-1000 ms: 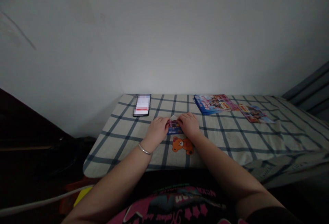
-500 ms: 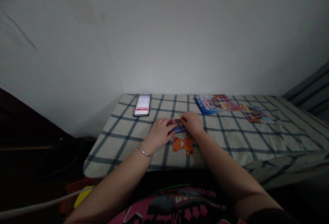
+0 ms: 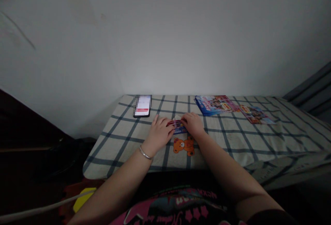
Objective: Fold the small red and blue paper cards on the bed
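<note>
Between the left hand (image 3: 159,132) and the right hand (image 3: 193,125), the printed paper (image 3: 180,130) is pinched at both ends, its long axis laid crosswise over the desk (image 3: 124,151), neither hand being nearer.

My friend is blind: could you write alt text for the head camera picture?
A left hand and right hand hold colourful paper over a checked tablecloth, beyond an orange bear picture. A phone lies left, printed leaflets right.
</note>
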`<state>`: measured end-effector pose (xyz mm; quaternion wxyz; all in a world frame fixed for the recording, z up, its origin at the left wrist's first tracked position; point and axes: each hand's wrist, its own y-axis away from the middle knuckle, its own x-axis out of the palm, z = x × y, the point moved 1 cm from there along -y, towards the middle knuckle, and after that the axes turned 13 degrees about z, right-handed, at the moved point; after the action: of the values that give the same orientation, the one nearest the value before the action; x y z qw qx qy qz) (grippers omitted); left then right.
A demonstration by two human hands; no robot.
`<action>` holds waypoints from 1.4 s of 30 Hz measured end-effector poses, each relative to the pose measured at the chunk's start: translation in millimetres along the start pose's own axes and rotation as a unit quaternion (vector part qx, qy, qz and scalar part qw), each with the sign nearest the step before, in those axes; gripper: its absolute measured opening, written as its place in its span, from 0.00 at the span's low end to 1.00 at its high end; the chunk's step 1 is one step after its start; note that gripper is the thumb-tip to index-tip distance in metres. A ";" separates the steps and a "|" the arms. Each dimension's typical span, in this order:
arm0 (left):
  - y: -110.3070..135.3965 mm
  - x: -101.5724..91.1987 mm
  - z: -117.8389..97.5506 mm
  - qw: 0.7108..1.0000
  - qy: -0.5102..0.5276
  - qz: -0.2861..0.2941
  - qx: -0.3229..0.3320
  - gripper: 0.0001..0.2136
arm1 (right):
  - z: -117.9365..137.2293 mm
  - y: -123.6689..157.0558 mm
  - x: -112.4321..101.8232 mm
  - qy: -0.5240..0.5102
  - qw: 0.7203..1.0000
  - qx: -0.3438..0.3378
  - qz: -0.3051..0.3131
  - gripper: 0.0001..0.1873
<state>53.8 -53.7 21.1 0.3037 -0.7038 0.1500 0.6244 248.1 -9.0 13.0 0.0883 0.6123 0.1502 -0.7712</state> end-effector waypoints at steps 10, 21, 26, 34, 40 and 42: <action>4.3 -9.8 6.7 0.999 0.010 -0.027 -0.016 0.09 | -1.8 -0.6 2.1 0.005 1.000 -0.003 -0.004 0.04; 2.9 -12.7 8.5 0.998 0.024 -0.044 -0.037 0.12 | -1.5 -0.5 2.1 0.003 1.000 -0.004 -0.009 0.04; 3.7 -14.4 9.0 0.997 0.014 -0.059 -0.050 0.11 | -2.5 -0.9 2.9 0.003 1.000 -0.005 -0.002 0.04; 1.3 -6.6 3.5 1.000 0.010 -0.014 0.010 0.09 | -1.4 -0.6 1.6 0.010 1.000 -0.003 0.001 0.05; 0.9 8.5 -2.0 0.996 0.020 0.033 0.075 0.20 | 0.4 -1.2 -0.3 0.015 1.000 -0.004 -0.006 0.06; 0.5 10.6 -2.3 0.996 0.019 0.045 0.072 0.20 | 0.9 -1.8 -0.5 0.018 1.000 -0.002 -0.005 0.06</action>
<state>57.2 -53.7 10.8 0.3227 -0.6843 0.2317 0.6115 246.9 -7.6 13.9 0.0826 0.6251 0.1566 -0.7602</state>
